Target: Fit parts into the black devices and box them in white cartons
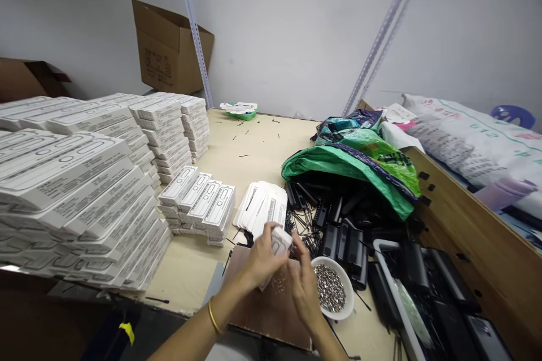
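A small white printed box [281, 240] is gripped in my left hand [263, 256], its end tilted up towards me above a brown board [249, 316]. My right hand [304, 285] is at the right side of the box, thumb and fingers apart, with the fingertips close to its end; whether they touch it I cannot tell. Tiny copper-coloured pieces [278, 283] lie on the board between my hands. Right of my right hand stands a white bowl [349, 300] full of small shiny metal bits [330, 288]. Flat white cartons [261, 205] are fanned out just beyond the box.
Tall stacks of white boxes [84, 180] fill the left, with a smaller stack [199, 200] nearer the middle. Black plastic cases [345, 242] and thin black rods spread to the right, below a green bag [339, 163]. A wooden side board [474, 236] edges the table there.
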Available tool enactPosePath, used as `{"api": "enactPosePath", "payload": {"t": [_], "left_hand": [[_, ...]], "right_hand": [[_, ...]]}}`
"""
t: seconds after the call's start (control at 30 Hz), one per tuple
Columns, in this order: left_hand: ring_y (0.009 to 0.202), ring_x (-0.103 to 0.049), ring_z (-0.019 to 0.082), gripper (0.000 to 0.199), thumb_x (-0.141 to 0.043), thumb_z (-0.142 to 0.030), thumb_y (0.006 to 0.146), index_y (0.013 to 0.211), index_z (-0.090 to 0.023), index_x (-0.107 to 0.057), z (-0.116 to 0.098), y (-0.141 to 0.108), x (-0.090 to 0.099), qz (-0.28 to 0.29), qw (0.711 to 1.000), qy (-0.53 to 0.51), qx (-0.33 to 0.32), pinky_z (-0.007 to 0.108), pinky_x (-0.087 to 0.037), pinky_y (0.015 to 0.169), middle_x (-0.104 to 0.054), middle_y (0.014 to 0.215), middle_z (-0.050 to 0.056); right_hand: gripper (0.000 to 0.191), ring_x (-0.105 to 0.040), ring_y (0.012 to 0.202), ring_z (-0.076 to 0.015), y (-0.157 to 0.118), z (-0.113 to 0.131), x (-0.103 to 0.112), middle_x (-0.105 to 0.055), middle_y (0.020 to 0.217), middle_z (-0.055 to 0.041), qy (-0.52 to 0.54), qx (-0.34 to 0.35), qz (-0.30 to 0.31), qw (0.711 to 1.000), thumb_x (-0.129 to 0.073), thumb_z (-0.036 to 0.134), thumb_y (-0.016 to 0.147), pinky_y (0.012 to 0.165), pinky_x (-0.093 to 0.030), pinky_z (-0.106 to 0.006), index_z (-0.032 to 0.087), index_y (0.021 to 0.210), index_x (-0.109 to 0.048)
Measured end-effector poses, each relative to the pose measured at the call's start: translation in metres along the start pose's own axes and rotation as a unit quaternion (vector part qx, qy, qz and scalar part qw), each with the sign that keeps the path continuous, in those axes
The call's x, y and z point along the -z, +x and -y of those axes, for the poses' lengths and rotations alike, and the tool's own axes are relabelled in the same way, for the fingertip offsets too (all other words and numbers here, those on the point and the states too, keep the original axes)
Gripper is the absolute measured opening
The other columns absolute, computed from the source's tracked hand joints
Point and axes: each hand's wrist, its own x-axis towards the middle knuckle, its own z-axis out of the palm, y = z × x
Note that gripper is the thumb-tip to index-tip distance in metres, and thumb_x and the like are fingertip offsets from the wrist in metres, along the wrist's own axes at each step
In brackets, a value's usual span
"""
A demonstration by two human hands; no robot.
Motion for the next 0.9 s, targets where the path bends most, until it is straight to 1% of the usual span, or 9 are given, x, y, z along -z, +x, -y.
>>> {"api": "enactPosePath", "payload": {"t": [0.07, 0.13, 0.3, 0.4, 0.53, 0.6, 0.67, 0.77, 0.9], "left_hand": [[0.074, -0.063, 0.021, 0.048, -0.065, -0.037, 0.073, 0.115, -0.02, -0.05, -0.009, 0.029, 0.035, -0.065, 0.991, 0.119, -0.005, 0.029, -0.047, 0.063, -0.066, 0.089, 0.006], [0.088, -0.062, 0.023, 0.049, -0.066, -0.037, 0.073, 0.117, -0.019, -0.053, -0.016, 0.062, 0.082, -0.169, 0.952, 0.257, -0.003, 0.032, -0.048, 0.074, -0.065, 0.103, 0.009], [0.121, -0.04, 0.045, 0.049, -0.074, -0.036, 0.061, 0.094, -0.002, -0.062, 0.001, 0.118, 0.178, -0.278, 0.903, 0.319, 0.076, 0.056, -0.038, 0.091, -0.054, 0.117, 0.03], [0.128, -0.026, 0.055, 0.058, -0.077, -0.047, 0.052, 0.087, -0.002, -0.065, 0.028, 0.128, 0.203, -0.298, 0.894, 0.317, 0.108, 0.068, -0.03, 0.09, -0.046, 0.125, 0.035], [0.129, -0.028, 0.053, 0.073, -0.068, -0.069, 0.048, 0.083, -0.005, -0.068, 0.048, 0.141, 0.21, -0.309, 0.907, 0.276, 0.073, 0.07, -0.023, 0.09, -0.055, 0.118, 0.033], [0.13, -0.028, 0.051, 0.079, -0.061, -0.074, 0.053, 0.088, -0.003, -0.067, 0.043, 0.148, 0.193, -0.313, 0.916, 0.252, 0.009, 0.068, -0.022, 0.093, -0.057, 0.116, 0.031], [0.133, -0.025, 0.047, 0.077, -0.056, -0.07, 0.065, 0.101, -0.002, -0.064, 0.03, 0.15, 0.151, -0.256, 0.934, 0.244, -0.044, 0.065, -0.02, 0.098, -0.056, 0.121, 0.028], [0.128, -0.039, 0.037, 0.054, -0.056, -0.052, 0.076, 0.11, -0.011, -0.063, 0.005, 0.137, 0.048, -0.025, 0.972, 0.23, -0.049, 0.052, -0.026, 0.106, -0.054, 0.127, 0.023], [0.1, -0.062, 0.03, 0.038, -0.067, -0.041, 0.072, 0.101, -0.016, -0.066, -0.011, 0.106, -0.097, 0.135, 0.971, 0.194, -0.028, 0.038, -0.045, 0.088, -0.067, 0.103, 0.014]], "right_hand": [[0.046, -0.044, 0.127, -0.0252, -0.001, -0.006, 0.019, -0.049, 0.137, -0.0101, 0.006, -0.058, -0.034, 0.998, -0.041, 0.041, 0.092, 0.104, -0.035, -0.045, 0.021, 0.133, -0.046], [0.042, -0.05, 0.12, -0.0263, -0.002, -0.017, 0.041, -0.058, 0.126, -0.0099, -0.013, -0.101, -0.076, 0.992, -0.044, 0.046, 0.089, 0.102, -0.036, -0.043, 0.02, 0.119, -0.057], [0.037, -0.06, 0.1, -0.0265, -0.01, -0.052, 0.091, -0.066, 0.107, -0.0074, -0.104, -0.182, -0.083, 0.974, -0.047, 0.05, 0.085, 0.086, -0.045, -0.038, 0.022, 0.101, -0.064], [0.029, -0.059, 0.096, -0.0263, -0.017, -0.068, 0.099, -0.068, 0.101, -0.0068, -0.176, -0.124, -0.013, 0.976, -0.05, 0.044, 0.084, 0.082, -0.045, -0.037, 0.023, 0.097, -0.065], [0.011, -0.059, 0.088, -0.0278, -0.024, -0.078, 0.087, -0.067, 0.087, -0.0065, -0.314, -0.025, 0.068, 0.947, -0.054, 0.023, 0.078, 0.078, -0.043, -0.04, 0.021, 0.082, -0.065], [0.013, -0.058, 0.082, -0.0258, -0.025, -0.08, 0.079, -0.065, 0.081, -0.0055, -0.351, -0.013, 0.069, 0.934, -0.051, 0.016, 0.079, 0.074, -0.042, -0.038, 0.021, 0.076, -0.062], [0.016, -0.057, 0.079, -0.0231, -0.025, -0.081, 0.076, -0.063, 0.078, -0.0043, -0.347, 0.0, 0.068, 0.935, -0.047, 0.013, 0.081, 0.072, -0.041, -0.036, 0.021, 0.074, -0.06], [0.016, -0.057, 0.08, -0.0213, -0.027, -0.081, 0.076, -0.063, 0.08, -0.0035, -0.327, 0.025, 0.053, 0.943, -0.047, 0.015, 0.084, 0.072, -0.041, -0.034, 0.021, 0.079, -0.06], [0.012, -0.056, 0.079, -0.0216, -0.029, -0.08, 0.075, -0.063, 0.08, -0.0025, -0.345, 0.049, 0.03, 0.937, -0.05, 0.018, 0.085, 0.071, -0.04, -0.034, 0.023, 0.082, -0.06]]}}
